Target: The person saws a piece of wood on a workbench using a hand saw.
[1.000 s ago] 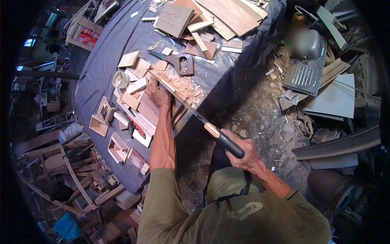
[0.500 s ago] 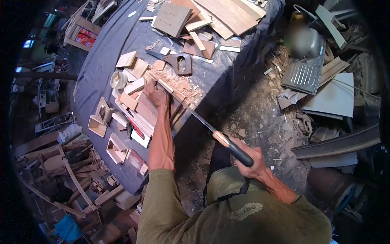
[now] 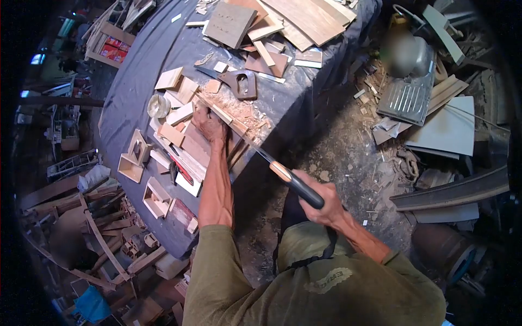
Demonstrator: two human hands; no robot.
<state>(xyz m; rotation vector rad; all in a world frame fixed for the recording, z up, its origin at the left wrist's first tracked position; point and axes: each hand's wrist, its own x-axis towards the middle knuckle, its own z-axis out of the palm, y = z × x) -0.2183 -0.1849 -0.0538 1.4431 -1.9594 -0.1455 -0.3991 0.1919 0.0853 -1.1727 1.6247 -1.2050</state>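
My right hand [image 3: 319, 196] is closed round the black and orange handle of a handsaw [image 3: 293, 182]. Its thin blade, seen almost edge-on, runs up and left to a narrow wood strip [image 3: 222, 114] on the bench. My left hand [image 3: 211, 126] presses down with bent fingers beside the blade, gripping the wood there; the fingertips are partly hidden. Sawdust [image 3: 234, 102] is heaped just beyond the strip. Under my left wrist lies a brown board [image 3: 196, 142].
A second saw [image 3: 239, 84] with a brown handle lies past the sawdust. Small wooden boxes [image 3: 156, 200], a tape roll [image 3: 158, 106] and a red-and-black tool [image 3: 182, 171] sit left of my arm. Boards [image 3: 231, 24] are stacked at the far end. A metal sink [image 3: 405, 98] stands at right.
My right hand has pushed the handsaw forward, up and to the left, so the handle is closer to the bench. My left hand has stayed in place.
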